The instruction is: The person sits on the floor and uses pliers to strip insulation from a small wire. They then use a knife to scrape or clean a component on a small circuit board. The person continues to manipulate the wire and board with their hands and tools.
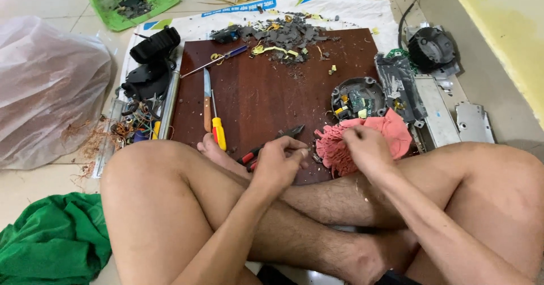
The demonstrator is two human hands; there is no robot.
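The person sat cross-legged on the floor before a dark wooden board (266, 98). The left hand (279, 163) was closed around red-handled pliers (271, 144), their jaws pointing toward a pink, ribbed plastic piece (340, 146) at the board's near edge. The right hand (367, 146) gripped that pink piece from above, fingers curled over it. A yellow-handled screwdriver (218, 131) and a knife (207, 100) lay to the left on the board, grey debris (286, 35) was heaped at its far edge, and a round grey housing (357, 98) sat just beyond the pink piece.
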